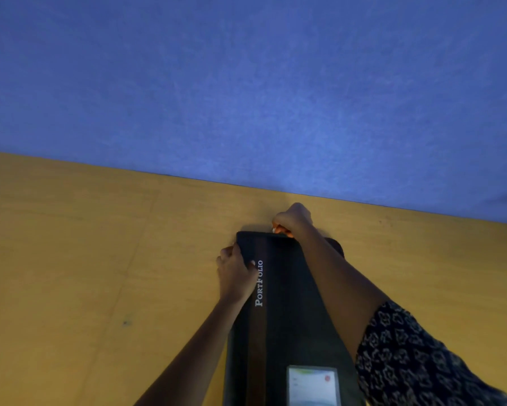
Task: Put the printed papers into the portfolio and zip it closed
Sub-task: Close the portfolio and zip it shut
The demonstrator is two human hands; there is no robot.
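Reaching forward over the black portfolio (281, 303), the right arm stretches out long, its patterned sleeve (416, 361) low at the right. The right hand (293, 219) sits at the portfolio's far edge, knuckles up, fingers curled tight under the palm and pinching a small pale tab (275, 230) there; whether that is the zip pull is too small to tell. The left arm comes up along the portfolio's left side. The left hand (236, 273) grips the left edge close to the far corner, thumb laid on the top face just beside the white PORTFOLIO lettering (259, 282), fingers wrapped round the edge. The portfolio lies flat and lengthwise on the yellow-brown table (85, 259), reaching away from the person toward the blue partition (246, 83). A clear pocket holding a card (312, 385) shows on its near end.
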